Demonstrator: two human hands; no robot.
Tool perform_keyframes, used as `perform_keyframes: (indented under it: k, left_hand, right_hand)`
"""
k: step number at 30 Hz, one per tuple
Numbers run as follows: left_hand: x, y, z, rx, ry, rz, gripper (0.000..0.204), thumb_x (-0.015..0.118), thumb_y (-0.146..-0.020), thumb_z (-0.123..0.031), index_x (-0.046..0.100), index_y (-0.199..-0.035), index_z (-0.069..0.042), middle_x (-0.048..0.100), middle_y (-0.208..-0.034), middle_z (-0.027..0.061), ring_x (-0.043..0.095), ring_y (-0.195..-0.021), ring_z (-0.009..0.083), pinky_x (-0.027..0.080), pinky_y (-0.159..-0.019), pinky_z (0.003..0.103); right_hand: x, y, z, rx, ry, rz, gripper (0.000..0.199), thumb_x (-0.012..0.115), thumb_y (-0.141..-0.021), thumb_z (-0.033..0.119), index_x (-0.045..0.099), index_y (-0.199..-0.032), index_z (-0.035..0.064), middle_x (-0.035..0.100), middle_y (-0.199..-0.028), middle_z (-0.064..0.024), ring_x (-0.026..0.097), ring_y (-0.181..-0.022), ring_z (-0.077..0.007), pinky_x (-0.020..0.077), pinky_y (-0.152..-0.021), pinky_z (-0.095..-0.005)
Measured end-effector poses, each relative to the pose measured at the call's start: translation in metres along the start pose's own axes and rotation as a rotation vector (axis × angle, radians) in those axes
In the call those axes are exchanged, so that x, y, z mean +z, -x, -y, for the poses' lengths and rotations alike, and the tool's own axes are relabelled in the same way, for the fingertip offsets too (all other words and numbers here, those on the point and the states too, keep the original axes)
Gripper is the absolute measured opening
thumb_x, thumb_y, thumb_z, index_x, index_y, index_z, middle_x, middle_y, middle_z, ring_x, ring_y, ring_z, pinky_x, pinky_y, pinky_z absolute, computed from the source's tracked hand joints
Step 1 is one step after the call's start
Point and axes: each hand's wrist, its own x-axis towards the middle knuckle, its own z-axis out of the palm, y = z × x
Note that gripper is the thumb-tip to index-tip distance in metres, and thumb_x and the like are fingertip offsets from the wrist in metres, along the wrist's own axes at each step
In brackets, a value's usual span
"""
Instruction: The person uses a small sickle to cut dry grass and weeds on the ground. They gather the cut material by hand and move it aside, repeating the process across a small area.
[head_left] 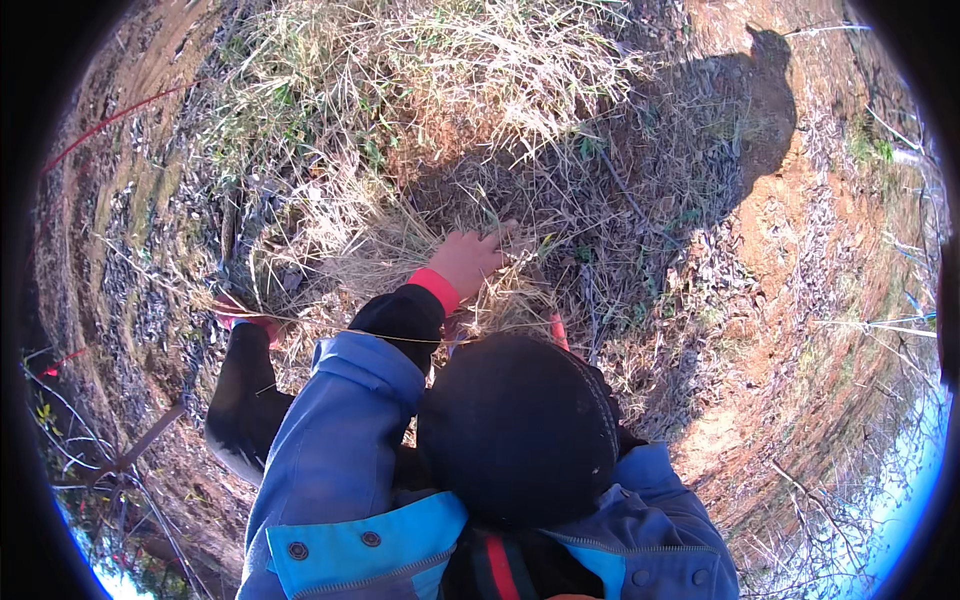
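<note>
My left hand (466, 262), with a red cuff at its wrist, lies on a clump of dry grass (515, 302) in the middle of the head view. Its back faces up. The fingers point right and look apart, though grass partly covers their tips. Pale dry stalks fan out to the left of the wrist. A rounded shape in black cloth (515, 430), which looks like my bent knee, blocks the view below the hand. My right sleeve (665, 510) runs behind it, so my right hand is hidden. A small orange-red piece (558, 331) shows just above the black cloth; its kind is unclear.
Tall dry grass (480, 60) grows at the far side. Reddish bare soil (725, 430) and leaf litter lie to the right, under my shadow (740, 110) farther up. My left foot in a pinkish-red shoe (250, 318) rests at the left. Thin bare branches (120, 465) reach in at the lower left.
</note>
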Motion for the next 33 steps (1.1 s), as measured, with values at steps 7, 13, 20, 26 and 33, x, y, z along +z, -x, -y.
perform_keyframes:
  k: [7,13,20,26,33]
  left_hand:
    - [0.009,0.008,0.017,-0.21,0.009,-0.01,0.012,0.059,-0.077,-0.015,0.064,-0.086,-0.008,0.059,-0.092,0.0084,0.061,-0.09,0.0264,0.046,-0.075,0.039]
    - [0.003,0.048,0.048,-0.277,0.086,-0.02,0.018,0.062,-0.075,-0.014,0.065,-0.093,-0.01,0.062,-0.084,0.0122,0.061,-0.084,0.0321,0.048,-0.074,0.042]
    - [-0.011,0.101,0.052,-0.418,0.033,-0.362,0.013,0.06,-0.072,-0.012,0.063,-0.084,-0.01,0.064,-0.09,0.0119,0.062,-0.09,0.0297,0.048,-0.081,0.04]
    - [-0.017,0.174,0.066,-0.933,0.763,-0.722,0.027,0.056,-0.082,-0.017,0.061,-0.107,-0.008,0.062,-0.107,0.0136,0.057,-0.105,0.03,0.044,-0.091,0.041]
    - [-0.031,0.266,0.094,-1.127,-0.025,-0.63,0.029,0.053,-0.089,-0.022,0.062,-0.112,-0.006,0.064,-0.11,0.0106,0.06,-0.098,0.0246,0.049,-0.084,0.034]
  right_hand:
    - [-0.022,0.027,0.006,0.041,-0.023,-0.142,0.016,0.056,-0.094,0.021,0.047,-0.098,0.0091,0.05,-0.069,-0.0006,0.048,-0.05,-0.0105,0.0409,-0.044,-0.0244]
    - [-0.003,0.003,0.015,-0.051,-0.017,-0.162,0.016,0.057,-0.093,0.02,0.047,-0.098,0.0087,0.05,-0.07,-0.0005,0.048,-0.051,-0.0102,0.0414,-0.045,-0.0242]
    - [0.031,-0.011,0.046,-0.29,-0.016,-0.184,0.016,0.058,-0.092,0.019,0.047,-0.099,0.0082,0.05,-0.07,-0.0002,0.049,-0.053,-0.0098,0.0419,-0.047,-0.0239]
    - [0.089,-0.041,0.129,-0.788,-0.021,-0.244,0.017,0.059,-0.092,0.018,0.047,-0.1,0.0079,0.051,-0.071,-0.0001,0.049,-0.054,-0.0094,0.0423,-0.048,-0.0236]
    - [0.099,0.01,0.23,-0.839,-0.236,-0.032,0.023,0.063,-0.086,0.006,0.047,-0.102,0.0046,0.057,-0.08,-0.0047,0.055,-0.062,-0.0107,0.0455,-0.055,-0.0224]
